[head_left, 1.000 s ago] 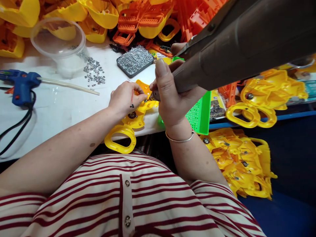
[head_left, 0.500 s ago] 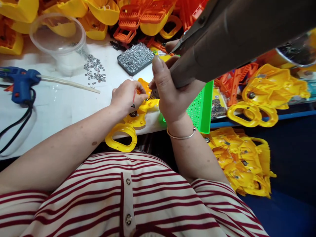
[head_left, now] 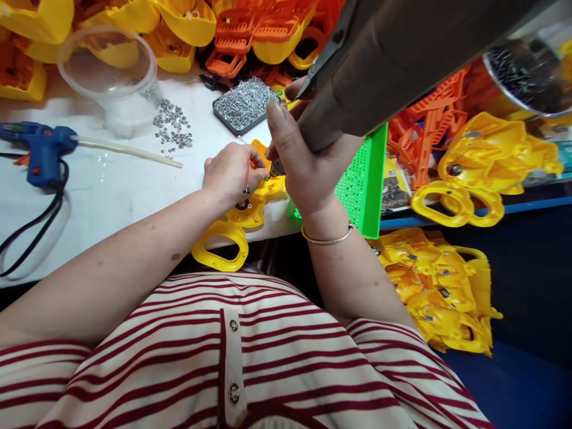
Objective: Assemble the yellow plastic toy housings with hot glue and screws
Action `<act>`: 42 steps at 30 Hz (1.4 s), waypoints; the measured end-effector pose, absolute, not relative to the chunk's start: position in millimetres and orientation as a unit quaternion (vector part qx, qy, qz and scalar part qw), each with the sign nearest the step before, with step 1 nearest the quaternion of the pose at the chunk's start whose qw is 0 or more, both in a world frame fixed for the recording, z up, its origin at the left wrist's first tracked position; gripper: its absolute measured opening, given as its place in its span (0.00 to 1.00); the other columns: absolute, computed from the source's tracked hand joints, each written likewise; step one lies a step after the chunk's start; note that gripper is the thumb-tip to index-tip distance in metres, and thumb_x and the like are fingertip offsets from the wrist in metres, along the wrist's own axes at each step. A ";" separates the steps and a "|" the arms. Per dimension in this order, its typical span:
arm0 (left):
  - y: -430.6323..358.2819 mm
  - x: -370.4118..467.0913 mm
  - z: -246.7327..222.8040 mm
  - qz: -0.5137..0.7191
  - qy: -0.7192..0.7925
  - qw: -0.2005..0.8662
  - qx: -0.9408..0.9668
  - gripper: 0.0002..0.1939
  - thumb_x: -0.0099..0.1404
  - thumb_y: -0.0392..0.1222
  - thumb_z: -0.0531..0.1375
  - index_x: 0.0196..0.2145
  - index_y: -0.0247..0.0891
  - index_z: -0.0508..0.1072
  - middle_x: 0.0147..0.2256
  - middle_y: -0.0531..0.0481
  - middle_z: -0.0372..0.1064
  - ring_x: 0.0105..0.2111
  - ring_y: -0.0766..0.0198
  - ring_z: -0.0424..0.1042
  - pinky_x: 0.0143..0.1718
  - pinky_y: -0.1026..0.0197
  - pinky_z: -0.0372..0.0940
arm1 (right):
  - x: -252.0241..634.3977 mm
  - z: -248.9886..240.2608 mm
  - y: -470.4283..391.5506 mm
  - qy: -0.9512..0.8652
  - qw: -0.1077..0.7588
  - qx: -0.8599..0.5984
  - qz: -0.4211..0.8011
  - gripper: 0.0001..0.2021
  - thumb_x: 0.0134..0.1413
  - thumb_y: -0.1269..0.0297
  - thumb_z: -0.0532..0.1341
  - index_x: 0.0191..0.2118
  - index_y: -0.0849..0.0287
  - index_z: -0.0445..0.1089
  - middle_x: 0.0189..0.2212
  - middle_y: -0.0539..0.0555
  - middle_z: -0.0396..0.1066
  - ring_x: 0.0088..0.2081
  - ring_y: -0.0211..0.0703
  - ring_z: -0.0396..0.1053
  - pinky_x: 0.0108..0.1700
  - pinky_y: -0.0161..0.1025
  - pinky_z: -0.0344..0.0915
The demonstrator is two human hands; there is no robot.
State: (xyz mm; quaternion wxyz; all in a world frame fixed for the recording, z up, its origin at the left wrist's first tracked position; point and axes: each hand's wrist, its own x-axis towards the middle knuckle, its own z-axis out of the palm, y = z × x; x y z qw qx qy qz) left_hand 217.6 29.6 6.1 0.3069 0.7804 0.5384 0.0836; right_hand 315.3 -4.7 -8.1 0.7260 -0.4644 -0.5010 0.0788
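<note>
My right hand is wrapped round a long dark power screwdriver, whose body slants up to the upper right. Its tip points down at a yellow plastic shell part with an oval loop handle, lying at the table's front edge. With fingers closed, my left hand grips this part right beside the screwdriver's tip. A red wire with a small black end hangs by the left fingers. Whether a screw sits at the tip is hidden by my fingers.
Behind my hands lies a black tray full of screws. Small metal pieces are scattered beside a clear tub. A blue glue gun is at left, a green perforated basket at right. Yellow shells are piled lower right.
My right hand and the screwdriver have shifted slightly left, with the screwdriver's body tilting a little more upright. My left hand stays almost in place on the yellow part.
</note>
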 end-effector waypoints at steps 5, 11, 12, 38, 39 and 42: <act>33.5 215.1 -1.9 0.069 0.525 0.312 0.788 0.09 0.57 0.44 0.63 0.35 0.39 0.78 0.39 0.49 0.77 0.42 0.53 0.73 0.50 0.50 0.63 | 310.0 21.2 -19.2 -0.457 0.744 -0.485 0.050 0.29 0.44 0.29 0.59 0.26 0.54 0.65 0.16 0.42 0.51 0.18 0.31 0.64 0.25 0.33 0.66; 32.8 208.6 -13.5 0.110 0.498 0.300 0.806 0.09 0.58 0.43 0.63 0.37 0.41 0.80 0.41 0.48 0.76 0.45 0.52 0.73 0.54 0.47 0.63 | 319.9 41.9 -37.6 -0.447 0.754 -0.480 0.036 0.24 0.53 0.36 0.59 0.36 0.56 0.69 0.22 0.41 0.57 0.20 0.28 0.69 0.27 0.31 0.65; 31.7 206.7 -13.6 0.111 0.486 0.298 0.814 0.11 0.59 0.43 0.63 0.39 0.41 0.80 0.42 0.48 0.75 0.46 0.52 0.72 0.55 0.46 0.62 | 322.7 42.4 -41.4 -0.459 0.754 -0.469 0.036 0.22 0.54 0.39 0.60 0.37 0.55 0.68 0.23 0.41 0.58 0.19 0.27 0.68 0.27 0.31 0.64; 33.9 173.5 -42.2 0.110 0.327 0.240 0.907 0.14 0.67 0.52 0.60 0.47 0.46 0.77 0.43 0.47 0.65 0.45 0.56 0.68 0.54 0.47 0.63 | 367.3 34.1 -108.5 -0.417 0.780 -0.467 0.018 0.07 0.55 0.63 0.64 0.38 0.44 0.77 0.17 0.42 0.54 0.18 0.27 0.60 0.23 0.27 0.65; 35.8 171.9 -45.1 0.110 0.324 0.235 0.910 0.16 0.67 0.54 0.60 0.47 0.46 0.77 0.43 0.47 0.65 0.46 0.56 0.68 0.54 0.47 0.63 | 370.5 34.7 -112.3 -0.415 0.782 -0.465 0.015 0.06 0.54 0.64 0.64 0.38 0.46 0.77 0.17 0.42 0.55 0.17 0.26 0.60 0.22 0.27 0.65; 41.4 168.3 -49.9 0.100 0.327 0.214 0.915 0.21 0.63 0.60 0.61 0.47 0.45 0.76 0.46 0.46 0.64 0.48 0.53 0.68 0.55 0.47 0.63 | 379.9 34.9 -126.2 -0.407 0.775 -0.484 0.008 0.05 0.56 0.62 0.64 0.39 0.47 0.76 0.20 0.40 0.62 0.17 0.25 0.61 0.21 0.27 0.64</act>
